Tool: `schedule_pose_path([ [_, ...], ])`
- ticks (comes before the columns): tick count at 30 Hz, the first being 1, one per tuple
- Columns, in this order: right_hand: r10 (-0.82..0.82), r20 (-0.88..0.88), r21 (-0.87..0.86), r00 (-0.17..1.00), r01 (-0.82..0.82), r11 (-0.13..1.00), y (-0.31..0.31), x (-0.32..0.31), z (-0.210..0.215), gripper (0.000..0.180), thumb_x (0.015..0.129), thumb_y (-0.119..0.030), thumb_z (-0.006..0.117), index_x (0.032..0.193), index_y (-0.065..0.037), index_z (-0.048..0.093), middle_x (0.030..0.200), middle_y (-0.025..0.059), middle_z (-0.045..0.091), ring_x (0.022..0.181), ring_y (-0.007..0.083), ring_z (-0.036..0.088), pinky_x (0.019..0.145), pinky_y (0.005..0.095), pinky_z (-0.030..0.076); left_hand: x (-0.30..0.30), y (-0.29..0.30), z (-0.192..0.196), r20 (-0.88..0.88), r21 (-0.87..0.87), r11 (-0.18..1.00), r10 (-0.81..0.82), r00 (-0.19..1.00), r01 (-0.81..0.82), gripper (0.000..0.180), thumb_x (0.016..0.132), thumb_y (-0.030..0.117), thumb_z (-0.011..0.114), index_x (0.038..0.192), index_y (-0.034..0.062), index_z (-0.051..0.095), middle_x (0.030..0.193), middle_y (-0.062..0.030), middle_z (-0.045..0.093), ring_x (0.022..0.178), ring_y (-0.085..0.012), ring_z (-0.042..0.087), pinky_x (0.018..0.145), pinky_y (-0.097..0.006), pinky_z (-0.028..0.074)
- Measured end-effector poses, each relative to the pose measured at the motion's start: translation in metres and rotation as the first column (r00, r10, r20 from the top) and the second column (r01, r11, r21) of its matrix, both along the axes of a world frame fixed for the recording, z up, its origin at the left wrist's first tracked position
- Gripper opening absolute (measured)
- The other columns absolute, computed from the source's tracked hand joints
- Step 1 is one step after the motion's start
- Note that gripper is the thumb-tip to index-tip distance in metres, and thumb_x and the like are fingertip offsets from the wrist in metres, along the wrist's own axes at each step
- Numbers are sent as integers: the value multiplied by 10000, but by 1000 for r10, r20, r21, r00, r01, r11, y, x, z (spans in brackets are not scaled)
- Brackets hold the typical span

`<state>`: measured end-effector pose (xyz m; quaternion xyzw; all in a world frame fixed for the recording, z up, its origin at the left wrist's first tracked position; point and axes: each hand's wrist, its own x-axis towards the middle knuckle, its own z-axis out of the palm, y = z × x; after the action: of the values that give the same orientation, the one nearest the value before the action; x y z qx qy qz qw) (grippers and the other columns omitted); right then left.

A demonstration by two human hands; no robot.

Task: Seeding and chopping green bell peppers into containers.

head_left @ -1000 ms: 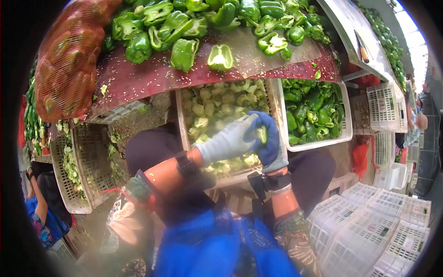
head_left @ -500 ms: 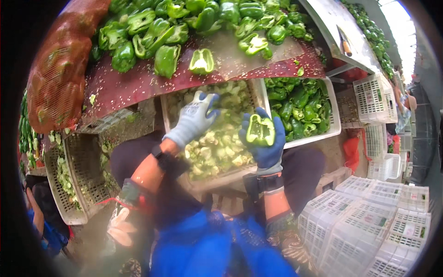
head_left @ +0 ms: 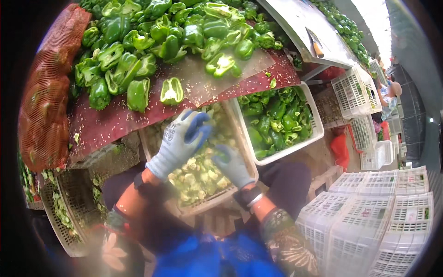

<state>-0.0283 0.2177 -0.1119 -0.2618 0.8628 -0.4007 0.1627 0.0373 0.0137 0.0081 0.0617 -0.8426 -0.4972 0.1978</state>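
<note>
Green pepper half [head_left: 171,92] just beyond left hand [head_left: 177,138]; pale cores [head_left: 199,177] below.

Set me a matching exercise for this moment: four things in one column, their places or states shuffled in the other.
1. Mesh sack
2. Knife
3. Pepper cores
4. White crate

A. Lying on the white tabletop
B. Filled with green peppers
C. Reddish, at the far left
D. Pale, heaped beneath the hands

Pairs: 1-C, 2-A, 3-D, 4-B
</note>
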Motion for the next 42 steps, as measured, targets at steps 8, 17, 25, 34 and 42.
schedule_pose_path([
  [8,-301,-396,233,868,412,881,26,-181,-10,518,904,-428,580,1261,-57,535,1231,247,534,1133,413,514,957,503,411,1,-8,5,107,10,1000,29,994,-30,255,856,140,669,1085,39,623,859,-94,543,667,-204,551,604,-321,439],
  [17,-167,-325,602,931,340,722,44,-224,-104,608,937,-421,509,1426,-80,389,1401,248,447,1268,403,455,1072,494,345,-7,2,-12,162,-96,994,-45,986,61,291,883,257,660,1088,64,587,926,-144,558,739,-316,631,615,-403,502],
  [25,126,8,-211,992,-122,970,-176,-85,66,444,891,-247,667,1263,-35,548,1172,180,618,1037,273,620,894,367,493,19,-47,-5,36,37,933,358,933,-359,217,876,158,664,1053,37,630,934,-133,606,806,-267,639,699,-346,512],
  [34,66,152,-389,986,-2,921,-203,-56,40,538,840,-68,683,1339,-60,481,1279,110,551,1124,214,544,967,350,456,13,-77,-27,98,-64,842,539,836,-536,289,884,227,625,1106,44,608,1037,-166,595,915,-349,611,809,-411,490],
  [42,169,479,-735,862,288,614,-63,25,107,625,920,-75,558,1478,-32,280,1440,105,409,1318,209,401,1098,356,322,7,-4,-29,218,450,891,-53,975,-52,294,922,136,548,1193,22,548,861,-7,573,765,-47,521,668,-232,486],
])
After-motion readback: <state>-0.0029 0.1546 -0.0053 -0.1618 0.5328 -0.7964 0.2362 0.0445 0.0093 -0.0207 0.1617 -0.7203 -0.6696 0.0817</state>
